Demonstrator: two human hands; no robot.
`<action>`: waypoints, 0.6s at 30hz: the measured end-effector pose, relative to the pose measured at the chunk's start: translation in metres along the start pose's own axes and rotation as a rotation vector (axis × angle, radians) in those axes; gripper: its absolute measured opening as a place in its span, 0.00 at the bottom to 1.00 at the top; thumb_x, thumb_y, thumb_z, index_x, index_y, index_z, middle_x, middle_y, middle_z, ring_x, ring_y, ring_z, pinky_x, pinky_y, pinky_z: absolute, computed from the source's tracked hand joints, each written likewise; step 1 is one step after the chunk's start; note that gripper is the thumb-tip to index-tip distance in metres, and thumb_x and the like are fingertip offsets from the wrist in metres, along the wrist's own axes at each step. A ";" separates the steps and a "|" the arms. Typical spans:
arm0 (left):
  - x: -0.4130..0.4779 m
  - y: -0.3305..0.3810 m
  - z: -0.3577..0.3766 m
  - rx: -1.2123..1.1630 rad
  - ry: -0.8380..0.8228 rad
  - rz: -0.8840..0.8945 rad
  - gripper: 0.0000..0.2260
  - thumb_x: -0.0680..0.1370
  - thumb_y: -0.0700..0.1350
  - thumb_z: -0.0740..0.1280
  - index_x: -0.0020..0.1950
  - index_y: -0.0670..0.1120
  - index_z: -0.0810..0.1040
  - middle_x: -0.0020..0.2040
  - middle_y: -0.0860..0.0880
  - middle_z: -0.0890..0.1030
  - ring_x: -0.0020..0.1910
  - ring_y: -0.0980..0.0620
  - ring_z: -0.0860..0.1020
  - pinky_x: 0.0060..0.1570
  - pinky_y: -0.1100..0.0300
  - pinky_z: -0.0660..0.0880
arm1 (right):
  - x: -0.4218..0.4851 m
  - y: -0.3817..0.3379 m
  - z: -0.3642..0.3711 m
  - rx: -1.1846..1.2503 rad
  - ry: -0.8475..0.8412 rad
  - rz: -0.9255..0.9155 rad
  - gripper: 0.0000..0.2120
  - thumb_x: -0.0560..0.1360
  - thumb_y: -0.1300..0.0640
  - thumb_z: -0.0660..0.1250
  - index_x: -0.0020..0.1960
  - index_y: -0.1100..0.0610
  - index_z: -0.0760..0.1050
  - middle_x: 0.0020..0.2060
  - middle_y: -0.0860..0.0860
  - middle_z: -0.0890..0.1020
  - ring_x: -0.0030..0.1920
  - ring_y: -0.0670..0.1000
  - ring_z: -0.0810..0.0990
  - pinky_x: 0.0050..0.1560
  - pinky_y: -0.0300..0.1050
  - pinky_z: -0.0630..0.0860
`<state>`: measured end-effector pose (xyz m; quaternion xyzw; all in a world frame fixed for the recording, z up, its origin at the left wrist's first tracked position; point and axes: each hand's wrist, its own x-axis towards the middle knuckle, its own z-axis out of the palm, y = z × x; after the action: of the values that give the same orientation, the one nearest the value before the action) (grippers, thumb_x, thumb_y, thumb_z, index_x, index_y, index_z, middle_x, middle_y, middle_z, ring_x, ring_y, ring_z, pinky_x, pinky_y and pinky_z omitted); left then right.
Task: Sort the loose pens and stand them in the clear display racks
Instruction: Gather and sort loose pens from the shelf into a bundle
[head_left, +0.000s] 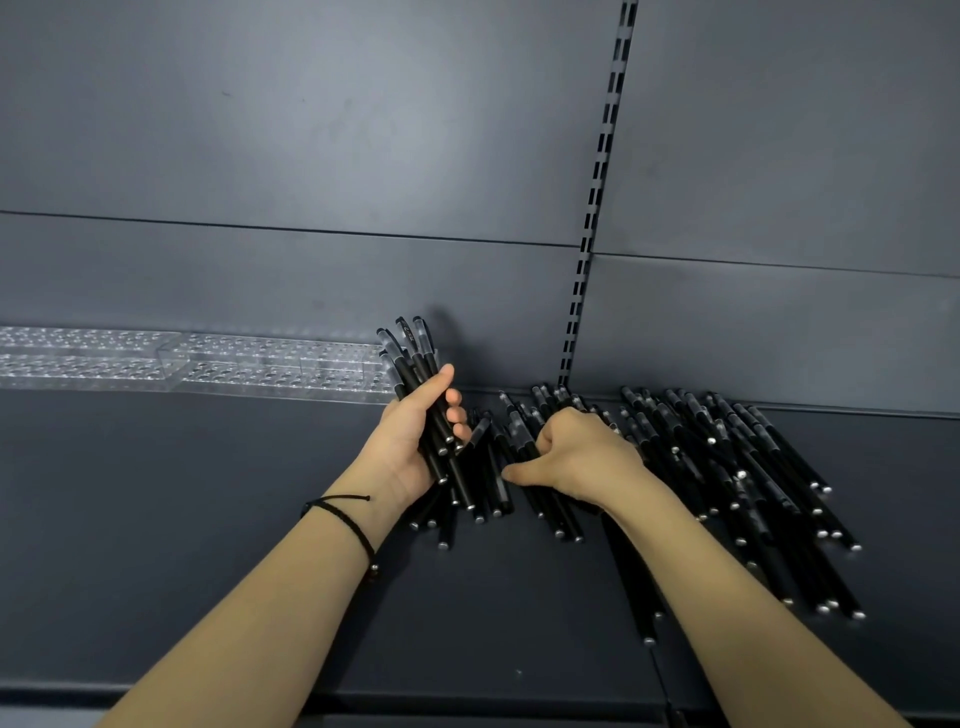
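My left hand (415, 441) is closed around a bundle (415, 358) of black pens. The thumb lies across the front and the fingers wrap round from the far side. The bundle leans a little to the left, caps up, with the silver-tipped ends sticking out below my palm. The forearm comes in from the lower left, palm turned towards me, with a thin black cord (353, 525) around the wrist.

My right hand (576, 452) rests knuckles up on the near left edge of the pile (727, 452), the loose pens spread over the shelf (208, 519) at the right. Its fingers curl down among the pens and the thumb points left along them. I cannot tell whether it grips any.

The clear racks (208, 364) stand at the back left of the shelf against the grey panel, just beside the bundle's caps.
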<state>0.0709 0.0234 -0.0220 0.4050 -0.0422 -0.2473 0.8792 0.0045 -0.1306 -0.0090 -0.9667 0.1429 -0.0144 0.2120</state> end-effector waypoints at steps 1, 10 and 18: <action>0.000 0.000 0.000 0.001 -0.004 -0.002 0.07 0.77 0.46 0.70 0.41 0.48 0.74 0.30 0.53 0.74 0.24 0.58 0.70 0.24 0.67 0.70 | 0.000 0.001 0.000 0.011 0.003 -0.004 0.25 0.68 0.47 0.73 0.26 0.51 0.59 0.22 0.46 0.63 0.26 0.49 0.65 0.31 0.41 0.63; -0.001 0.001 0.001 0.027 -0.020 -0.022 0.07 0.76 0.46 0.70 0.41 0.46 0.75 0.33 0.51 0.75 0.27 0.57 0.74 0.26 0.65 0.74 | 0.003 0.011 -0.002 0.352 0.009 -0.090 0.23 0.72 0.57 0.71 0.28 0.54 0.60 0.24 0.49 0.60 0.25 0.48 0.59 0.26 0.39 0.58; -0.008 0.003 0.010 0.082 -0.188 -0.133 0.12 0.76 0.46 0.68 0.54 0.40 0.75 0.58 0.38 0.82 0.55 0.42 0.83 0.47 0.53 0.82 | -0.001 0.006 -0.018 1.029 -0.094 -0.152 0.07 0.76 0.59 0.69 0.47 0.64 0.78 0.30 0.52 0.78 0.26 0.46 0.72 0.25 0.38 0.69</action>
<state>0.0625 0.0218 -0.0124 0.4176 -0.1074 -0.3400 0.8357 0.0006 -0.1430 0.0052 -0.7446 0.0371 -0.0549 0.6642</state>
